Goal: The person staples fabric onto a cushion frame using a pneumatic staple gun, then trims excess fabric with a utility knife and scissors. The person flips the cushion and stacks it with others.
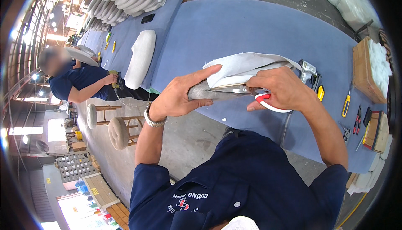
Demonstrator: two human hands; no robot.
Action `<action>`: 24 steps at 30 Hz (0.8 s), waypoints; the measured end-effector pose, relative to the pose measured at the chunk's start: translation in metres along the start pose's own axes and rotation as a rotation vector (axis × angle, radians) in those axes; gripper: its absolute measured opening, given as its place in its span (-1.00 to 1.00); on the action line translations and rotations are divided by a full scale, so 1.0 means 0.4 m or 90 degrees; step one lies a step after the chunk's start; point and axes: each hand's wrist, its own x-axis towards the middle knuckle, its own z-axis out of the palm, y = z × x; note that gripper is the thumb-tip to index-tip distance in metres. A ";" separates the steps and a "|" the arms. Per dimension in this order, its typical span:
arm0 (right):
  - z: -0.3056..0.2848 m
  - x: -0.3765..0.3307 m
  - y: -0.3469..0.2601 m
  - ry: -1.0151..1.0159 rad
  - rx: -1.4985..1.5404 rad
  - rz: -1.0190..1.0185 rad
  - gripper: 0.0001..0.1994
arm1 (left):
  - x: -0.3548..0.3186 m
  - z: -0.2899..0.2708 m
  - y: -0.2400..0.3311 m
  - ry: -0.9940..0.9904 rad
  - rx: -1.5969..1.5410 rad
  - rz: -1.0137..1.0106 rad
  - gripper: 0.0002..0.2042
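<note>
A grey fabric-covered padded piece (199, 92) is held up over the near edge of the blue-topped table (251, 27). My left hand (181, 92) is closed around its left end, thumb and fingers on opposite sides. Loose light-grey fabric (247, 63) stands up along its far side. In my right hand (281, 88) are scissors (273, 107) with red and white handles. Their blades point left and lie along the fabric edge; how far apart they are is hard to see. The right fingers partly cover the fabric.
A staple gun (308, 68) lies just beyond my right hand. Farther right are a yellow utility knife (346, 106), red-handled pliers (357, 120) and a cardboard box (365, 68). Leftward, another padded piece (141, 58) lies near a person (81, 81) holding a tool, with stools (118, 133) nearby.
</note>
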 end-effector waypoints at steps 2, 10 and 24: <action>-0.002 0.001 0.002 -0.002 0.001 -0.006 -0.49 | -0.003 0.002 -0.001 0.007 0.007 0.003 -0.09; 0.013 0.012 0.003 0.004 0.007 -0.019 -0.49 | -0.018 0.003 -0.011 0.016 -0.011 -0.019 -0.08; 0.167 -0.323 0.144 0.418 0.008 0.472 -0.53 | -0.273 0.166 -0.188 0.146 -0.128 -0.198 -0.18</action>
